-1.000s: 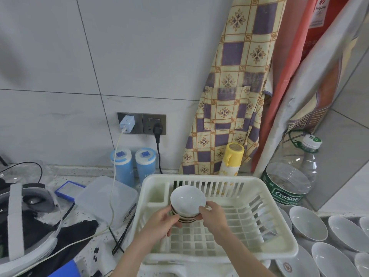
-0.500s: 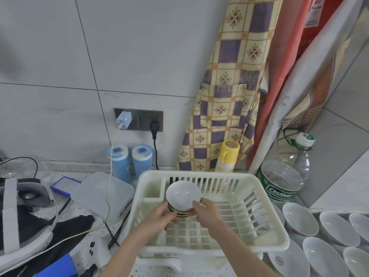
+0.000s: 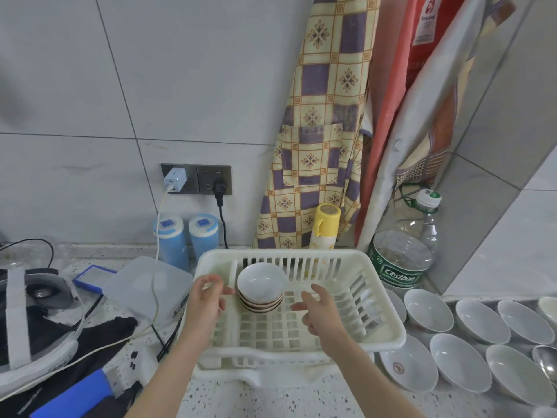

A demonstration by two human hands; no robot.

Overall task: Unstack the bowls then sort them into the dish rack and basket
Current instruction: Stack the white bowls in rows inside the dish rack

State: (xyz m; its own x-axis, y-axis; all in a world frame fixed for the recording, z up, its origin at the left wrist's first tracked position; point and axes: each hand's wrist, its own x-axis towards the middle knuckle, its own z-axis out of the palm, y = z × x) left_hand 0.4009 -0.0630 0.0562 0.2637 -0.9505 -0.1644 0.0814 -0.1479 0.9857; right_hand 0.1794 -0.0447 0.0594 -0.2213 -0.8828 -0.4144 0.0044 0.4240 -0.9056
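Both hands hang over the white plastic dish rack (image 3: 382, 336), fingers spread and loose, holding nothing. Between them a short stack of bowls (image 3: 261, 289) sits on the rack's slatted floor at its far left, just right of the rack's narrow side compartment; the top bowl is white inside and dark bands ring the outsides below it. The left hand (image 3: 208, 297) is just beside the stack on its left, fingertips close to the rim; whether they touch it cannot be told. The right hand (image 3: 319, 312) is a little apart on the right, palm turned toward the stack. On the speckled bench (image 3: 301, 399) to the right of the rack, white bowls (image 3: 461, 362) lie in rows. Behind the rack stand a yellow-capped bottle (image 3: 325, 226) and a large clear water jug (image 3: 404, 254); a checked apron (image 3: 319, 140) hangs against the tiled wall.
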